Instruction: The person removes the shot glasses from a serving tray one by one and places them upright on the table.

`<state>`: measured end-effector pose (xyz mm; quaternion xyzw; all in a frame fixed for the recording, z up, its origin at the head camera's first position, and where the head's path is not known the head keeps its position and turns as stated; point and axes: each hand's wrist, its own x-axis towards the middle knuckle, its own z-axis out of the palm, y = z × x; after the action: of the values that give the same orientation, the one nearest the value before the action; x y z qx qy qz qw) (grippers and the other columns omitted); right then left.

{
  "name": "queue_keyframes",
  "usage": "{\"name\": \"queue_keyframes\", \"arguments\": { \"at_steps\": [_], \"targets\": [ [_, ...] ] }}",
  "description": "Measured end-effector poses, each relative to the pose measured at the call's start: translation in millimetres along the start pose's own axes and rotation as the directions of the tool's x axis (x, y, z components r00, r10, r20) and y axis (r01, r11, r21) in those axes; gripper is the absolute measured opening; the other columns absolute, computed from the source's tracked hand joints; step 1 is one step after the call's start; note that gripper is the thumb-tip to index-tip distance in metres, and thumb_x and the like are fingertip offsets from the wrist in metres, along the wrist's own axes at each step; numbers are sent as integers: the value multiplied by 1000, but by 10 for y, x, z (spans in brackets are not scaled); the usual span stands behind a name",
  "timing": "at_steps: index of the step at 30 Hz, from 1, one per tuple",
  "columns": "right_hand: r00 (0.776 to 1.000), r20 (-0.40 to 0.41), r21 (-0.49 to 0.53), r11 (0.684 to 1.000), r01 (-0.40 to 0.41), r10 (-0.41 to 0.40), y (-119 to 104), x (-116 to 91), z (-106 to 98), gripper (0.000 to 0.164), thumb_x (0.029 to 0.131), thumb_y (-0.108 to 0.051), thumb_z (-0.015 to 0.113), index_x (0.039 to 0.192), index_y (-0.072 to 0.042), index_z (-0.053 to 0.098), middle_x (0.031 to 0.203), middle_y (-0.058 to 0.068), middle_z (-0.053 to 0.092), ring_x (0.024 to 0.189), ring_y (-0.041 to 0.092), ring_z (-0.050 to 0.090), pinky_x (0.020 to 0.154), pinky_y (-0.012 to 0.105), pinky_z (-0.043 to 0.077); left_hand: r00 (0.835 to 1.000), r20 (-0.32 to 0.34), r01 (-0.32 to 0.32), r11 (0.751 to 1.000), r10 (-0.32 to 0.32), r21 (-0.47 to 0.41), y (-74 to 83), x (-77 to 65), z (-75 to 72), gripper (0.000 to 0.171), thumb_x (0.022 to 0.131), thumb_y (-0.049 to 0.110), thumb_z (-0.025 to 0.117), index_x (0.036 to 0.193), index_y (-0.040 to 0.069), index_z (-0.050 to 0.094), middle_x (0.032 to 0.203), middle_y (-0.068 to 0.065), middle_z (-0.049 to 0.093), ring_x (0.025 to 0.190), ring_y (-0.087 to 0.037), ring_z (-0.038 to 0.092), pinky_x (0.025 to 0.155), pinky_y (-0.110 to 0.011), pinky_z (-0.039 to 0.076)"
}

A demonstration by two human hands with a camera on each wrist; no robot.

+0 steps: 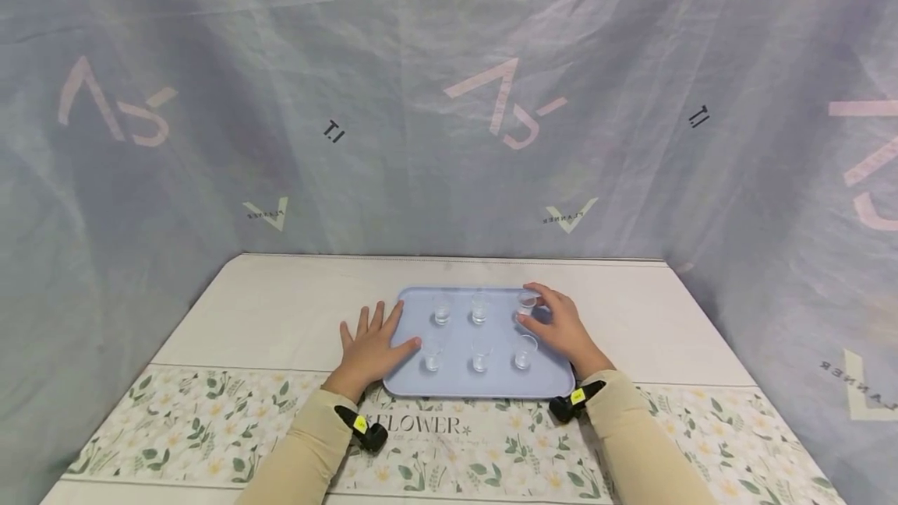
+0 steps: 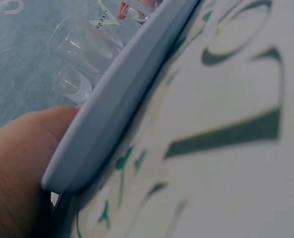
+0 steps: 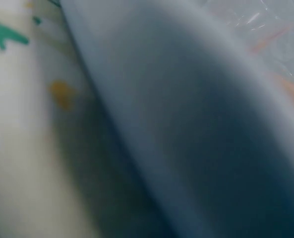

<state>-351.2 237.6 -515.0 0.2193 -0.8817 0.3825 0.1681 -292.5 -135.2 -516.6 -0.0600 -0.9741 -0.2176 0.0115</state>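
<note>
A light blue tray [image 1: 456, 382] lies on the table, bearing several small clear shot glasses in two rows of three. My right hand [image 1: 564, 330] reaches over the tray's right side, thumb and fingers curved round the shot glass [image 1: 526, 305] at the back right. In front of that one stands another shot glass [image 1: 523, 354]. My left hand [image 1: 370, 349] rests with fingers spread at the tray's left edge, its thumb over the rim. Nearest to that thumb is the front-left shot glass [image 1: 432, 359]. In the right wrist view, the tray's side [image 3: 186, 109] hides most of the right hand.
A white table cover [image 1: 295, 310] has a floral band with the word FLOWER in front of the tray. Grey-blue curtains [image 1: 393, 178] with printed letters hang behind and on both sides. The back-row shot glasses include one at middle [image 1: 479, 310] and one at left [image 1: 441, 312].
</note>
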Motion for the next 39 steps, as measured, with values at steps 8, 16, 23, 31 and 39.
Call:
{"name": "queue_keyframes", "arguments": {
  "at_steps": [8,16,23,31,39],
  "targets": [
    [999,-13,-27,999,40,-40,12,-5,-10,50,83,-18,85,129,-13,64,116,12,69,100,31,67,96,54,47,1000,-7,6,1000,-6,2,69,-32,-70,89,93,71,50,162,20,26,167,-21,15,153,-47,2,112,-73,-10],
    [1000,-7,21,1000,-13,13,-54,-10,-49,49,85,-16,83,130,-10,64,111,14,67,97,31,63,90,53,50,1000,18,24,999,-24,21,2,13,-14,90,92,77,42,164,27,20,169,-15,9,154,-43,-3,112,-72,-13],
    [995,-44,6,995,-95,95,3,-85,-156,49,89,-20,80,133,-13,61,107,13,65,107,34,55,97,56,40,999,20,26,1000,-27,11,-34,40,16,87,93,73,46,163,28,19,169,-13,8,154,-43,-4,111,-73,-14],
    [985,-106,-30,990,-138,134,210,-282,-440,52,88,-22,81,134,-13,60,105,17,63,112,39,51,98,58,37,999,28,33,999,-33,14,-3,25,-7,86,95,72,45,163,28,19,169,-13,8,154,-42,-5,111,-72,-16],
    [970,-186,-90,980,-175,157,462,-513,-781,52,90,-21,79,136,-9,57,104,21,61,102,39,54,85,55,39,999,23,27,999,-28,27,66,-52,-88,84,96,66,48,163,23,24,168,-17,13,153,-45,1,112,-73,-11]
  ]
}}
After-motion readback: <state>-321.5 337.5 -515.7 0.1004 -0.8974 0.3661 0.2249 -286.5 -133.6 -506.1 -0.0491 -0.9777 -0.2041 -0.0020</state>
